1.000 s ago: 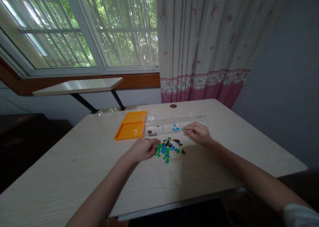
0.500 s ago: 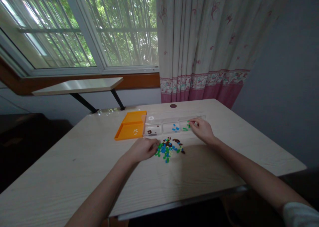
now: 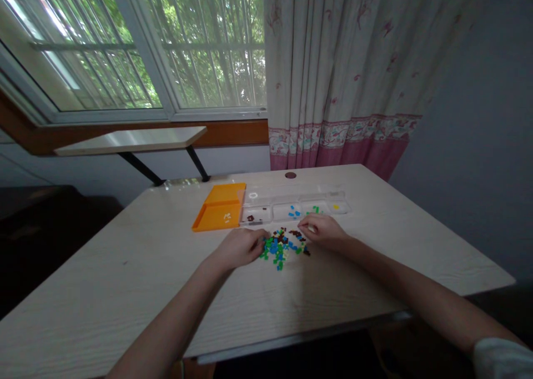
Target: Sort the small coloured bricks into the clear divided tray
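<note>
A loose pile of small plastic bricks [image 3: 275, 247], green, blue, brown and pale yellow, lies on the table. My left hand [image 3: 240, 247] rests at the pile's left edge with its fingers curled closed; what they hold, if anything, is hidden. At the pile's upper right is my right hand [image 3: 323, 230], thumb and fingers drawn together over the brown bricks, their contents too small to make out. Behind the hands stands a clear compartment box [image 3: 285, 212]. Its sections hold brown pieces [image 3: 250, 218], blue pieces [image 3: 294, 212], green pieces [image 3: 315, 209] and a yellow piece [image 3: 336, 207].
An orange case [image 3: 200, 219] with several white pieces [image 3: 227, 217] in it adjoins the clear box on the left. A raised shelf [image 3: 133, 139] on black legs stands at the table's back left. Curtain [image 3: 341, 90] and window are beyond the table [image 3: 233, 312].
My right hand has moved from the green pieces' section toward me and left, down to the pile. The yellow piece is now uncovered. My left hand has stayed nearly still.
</note>
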`<move>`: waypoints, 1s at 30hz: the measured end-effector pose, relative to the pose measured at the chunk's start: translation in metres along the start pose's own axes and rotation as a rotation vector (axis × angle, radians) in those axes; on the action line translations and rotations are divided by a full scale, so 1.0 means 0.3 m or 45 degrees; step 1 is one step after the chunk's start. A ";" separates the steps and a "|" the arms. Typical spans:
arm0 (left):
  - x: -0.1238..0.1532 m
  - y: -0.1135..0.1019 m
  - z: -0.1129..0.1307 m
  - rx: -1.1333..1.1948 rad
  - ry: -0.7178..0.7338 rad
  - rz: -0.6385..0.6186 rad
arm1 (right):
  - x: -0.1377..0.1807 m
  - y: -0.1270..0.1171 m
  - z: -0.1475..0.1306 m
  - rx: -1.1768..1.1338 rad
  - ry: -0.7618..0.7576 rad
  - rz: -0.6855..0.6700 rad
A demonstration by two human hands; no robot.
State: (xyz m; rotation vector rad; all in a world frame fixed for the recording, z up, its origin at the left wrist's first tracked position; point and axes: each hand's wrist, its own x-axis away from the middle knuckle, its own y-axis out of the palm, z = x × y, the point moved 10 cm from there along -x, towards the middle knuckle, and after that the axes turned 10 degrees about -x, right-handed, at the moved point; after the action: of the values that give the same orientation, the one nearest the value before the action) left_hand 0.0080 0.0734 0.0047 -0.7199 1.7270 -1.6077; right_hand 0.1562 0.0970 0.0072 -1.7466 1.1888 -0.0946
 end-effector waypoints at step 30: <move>-0.033 0.049 0.050 0.016 0.017 -0.051 | 0.020 0.104 -0.132 -0.065 -0.258 -0.227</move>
State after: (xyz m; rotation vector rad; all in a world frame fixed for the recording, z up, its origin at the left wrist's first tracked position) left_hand 0.0265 0.0730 -0.0093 -0.7438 1.7205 -1.6528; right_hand 0.1172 0.0650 0.0019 -1.8568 0.8956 0.0065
